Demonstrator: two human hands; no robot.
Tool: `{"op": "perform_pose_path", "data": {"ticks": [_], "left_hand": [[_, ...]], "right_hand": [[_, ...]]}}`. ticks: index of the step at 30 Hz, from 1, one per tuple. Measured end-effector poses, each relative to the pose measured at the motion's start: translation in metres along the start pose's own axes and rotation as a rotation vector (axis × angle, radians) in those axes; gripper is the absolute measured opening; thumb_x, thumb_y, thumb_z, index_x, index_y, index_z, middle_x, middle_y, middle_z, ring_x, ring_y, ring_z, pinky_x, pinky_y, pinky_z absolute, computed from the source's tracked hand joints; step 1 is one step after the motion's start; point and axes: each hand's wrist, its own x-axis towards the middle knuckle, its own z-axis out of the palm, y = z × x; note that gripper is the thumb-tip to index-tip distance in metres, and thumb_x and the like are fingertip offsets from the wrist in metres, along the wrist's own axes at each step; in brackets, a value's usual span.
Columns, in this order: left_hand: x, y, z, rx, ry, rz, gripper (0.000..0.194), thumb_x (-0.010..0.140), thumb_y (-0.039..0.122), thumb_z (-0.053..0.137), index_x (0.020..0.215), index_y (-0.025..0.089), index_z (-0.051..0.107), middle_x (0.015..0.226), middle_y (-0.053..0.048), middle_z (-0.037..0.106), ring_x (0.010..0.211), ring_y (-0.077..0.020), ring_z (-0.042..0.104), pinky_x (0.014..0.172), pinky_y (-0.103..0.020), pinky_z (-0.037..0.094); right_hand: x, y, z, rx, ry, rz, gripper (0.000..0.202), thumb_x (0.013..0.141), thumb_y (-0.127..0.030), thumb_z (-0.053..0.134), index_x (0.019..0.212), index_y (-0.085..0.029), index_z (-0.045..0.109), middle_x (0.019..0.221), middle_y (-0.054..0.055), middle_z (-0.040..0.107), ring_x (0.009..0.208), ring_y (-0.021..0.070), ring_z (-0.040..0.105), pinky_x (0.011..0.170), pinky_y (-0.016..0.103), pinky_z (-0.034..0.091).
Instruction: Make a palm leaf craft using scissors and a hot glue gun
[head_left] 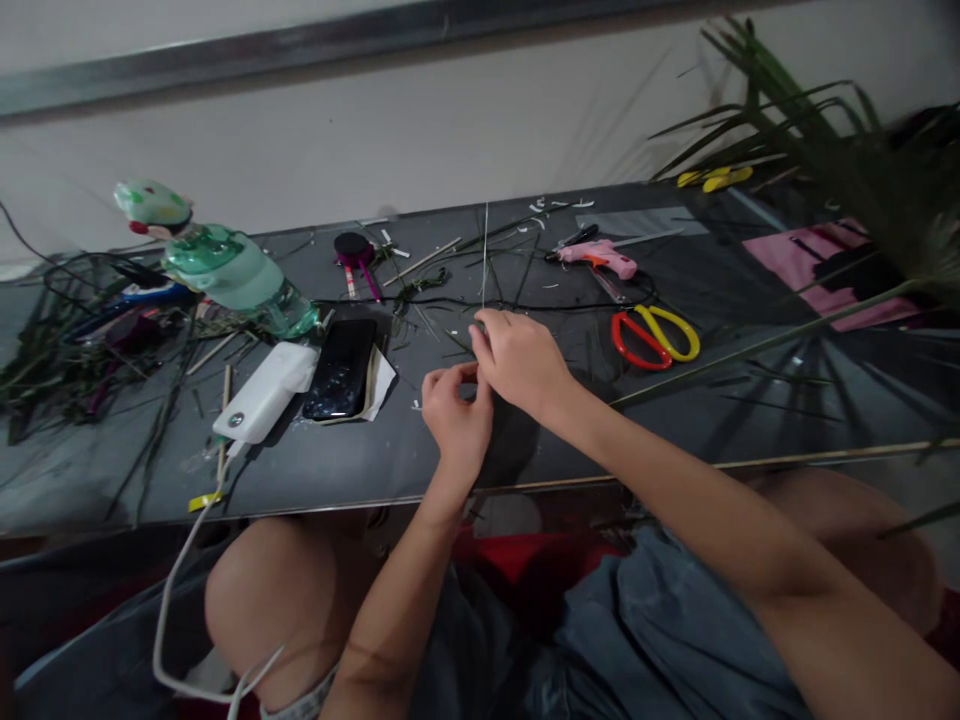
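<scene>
Over the middle of the surface (360,465), just in front of you, is the thin pale strand (485,255), its near end reaching into your fingers. Your right hand (521,360) is closed in a fingertip pinch that appears to grip that near end. Your left hand (457,415) is just beside it, thumb and fingers curled toward each other; whether they pinch the hidden lower end or only sit close to it, you cannot tell from here.

Judging by its thinness and straight run, expect the strand to be very light and springy: stiff enough to carry its own length, yet likely to bend or kink if pressed sideways. It could be wire or a stripped stem; the material is too fine to make out. If the skin is smooth, it may roll between your fingertips, so a pinch close to the near end, with the 2 hands near each other, should give the best control.

The long axis runs away from you toward the wall (330,150), nearly upright in view, with the far tip leaning slightly right. That tip meets the line of the far edge; how high it is raised is unclear. The black cable (570,305) crosses behind the near end, roughly at right angles.
</scene>
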Motion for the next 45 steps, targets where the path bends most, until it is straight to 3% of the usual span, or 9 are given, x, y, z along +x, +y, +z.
{"op": "perform_pose_path", "data": {"ticks": [4, 9, 15, 19, 26, 33, 37, 41, 45], "left_hand": [[-0.001, -0.002, 0.0, 0.058, 0.015, 0.028, 0.006, 0.073, 0.019, 0.065, 0.067, 0.02, 0.063, 0.066, -0.003, 0.061, 0.075, -0.0198, 0.054, 0.068, -0.03, 0.043], [-0.001, -0.001, -0.001, 0.029, 0.028, 0.044, 0.004, 0.076, 0.02, 0.063, 0.074, 0.02, 0.067, 0.071, -0.003, 0.066, 0.077, -0.0197, 0.055, 0.071, -0.031, 0.044], [-0.004, 0.006, -0.002, 0.013, 0.082, 0.094, 0.01, 0.081, 0.024, 0.063, 0.074, 0.021, 0.068, 0.07, -0.003, 0.069, 0.074, -0.0188, 0.057, 0.072, -0.031, 0.046], [-0.006, 0.009, -0.002, 0.035, 0.104, 0.182, 0.012, 0.084, 0.025, 0.061, 0.076, 0.021, 0.069, 0.068, -0.002, 0.069, 0.072, -0.0181, 0.058, 0.074, -0.032, 0.046], [-0.006, 0.01, -0.002, 0.066, 0.145, 0.3, 0.011, 0.086, 0.023, 0.061, 0.078, 0.021, 0.069, 0.067, -0.002, 0.069, 0.069, -0.0178, 0.057, 0.073, -0.033, 0.045], [-0.007, 0.008, -0.002, 0.09, 0.196, 0.442, 0.009, 0.085, 0.017, 0.061, 0.081, 0.02, 0.068, 0.067, -0.002, 0.069, 0.068, -0.0168, 0.057, 0.076, -0.033, 0.044], [-0.009, 0.007, -0.002, 0.135, 0.2, 0.507, 0.008, 0.082, 0.016, 0.062, 0.078, 0.021, 0.067, 0.062, 0.0, 0.066, 0.066, -0.0167, 0.057, 0.075, -0.033, 0.046], [-0.01, 0.008, -0.001, 0.144, 0.192, 0.55, 0.009, 0.077, 0.014, 0.064, 0.075, 0.022, 0.065, 0.057, 0.0, 0.063, 0.067, -0.0184, 0.057, 0.073, -0.033, 0.047], [-0.009, 0.007, -0.002, 0.158, 0.192, 0.535, 0.01, 0.076, 0.013, 0.064, 0.072, 0.023, 0.065, 0.056, 0.0, 0.063, 0.067, -0.0189, 0.057, 0.071, -0.033, 0.048]], "right_hand": [[-0.005, -0.013, -0.005, -0.061, -0.062, 0.004, 0.041, 0.098, -0.041, 0.044, 0.101, -0.007, 0.067, 0.096, 0.017, 0.068, 0.091, 0.025, 0.064, 0.07, 0.031, 0.04], [-0.007, -0.011, -0.006, -0.025, -0.055, 0.025, 0.034, 0.099, -0.029, 0.04, 0.092, -0.013, 0.07, 0.092, 0.012, 0.071, 0.081, 0.0194, 0.064, 0.063, 0.029, 0.035], [-0.013, 0.006, -0.002, 0.364, 0.186, 0.144, 0.029, 0.089, -0.035, 0.051, 0.072, -0.017, 0.066, 0.075, 0.002, 0.07, 0.064, 0.0118, 0.058, 0.061, 0.026, 0.034], [-0.018, 0.014, 0.001, 0.541, 0.332, 0.19, 0.026, 0.086, -0.035, 0.052, 0.075, -0.017, 0.066, 0.074, 0.002, 0.069, 0.057, 0.0098, 0.053, 0.06, 0.025, 0.037], [-0.011, 0.018, -0.001, 0.798, 0.372, 0.264, 0.021, 0.083, -0.032, 0.051, 0.085, -0.016, 0.065, 0.076, 0.003, 0.066, 0.058, 0.0098, 0.054, 0.056, 0.023, 0.041], [0.007, 0.027, -0.021, 0.778, 0.455, 0.275, 0.021, 0.087, -0.029, 0.045, 0.082, -0.017, 0.061, 0.075, 0.004, 0.064, 0.057, 0.0096, 0.052, 0.052, 0.023, 0.038], [0.021, 0.046, -0.029, 0.718, 0.46, 0.238, 0.032, 0.095, -0.037, 0.038, 0.085, -0.017, 0.061, 0.071, 0.005, 0.061, 0.054, 0.0099, 0.05, 0.05, 0.023, 0.035], [0.035, 0.068, -0.036, 0.686, 0.469, 0.197, 0.034, 0.096, -0.043, 0.041, 0.087, -0.018, 0.062, 0.069, 0.004, 0.06, 0.057, 0.0108, 0.054, 0.051, 0.023, 0.037], [0.045, 0.087, -0.053, 0.677, 0.359, 0.139, 0.032, 0.093, -0.043, 0.047, 0.082, -0.018, 0.063, 0.067, 0.004, 0.062, 0.059, 0.0114, 0.056, 0.053, 0.023, 0.04]]}}
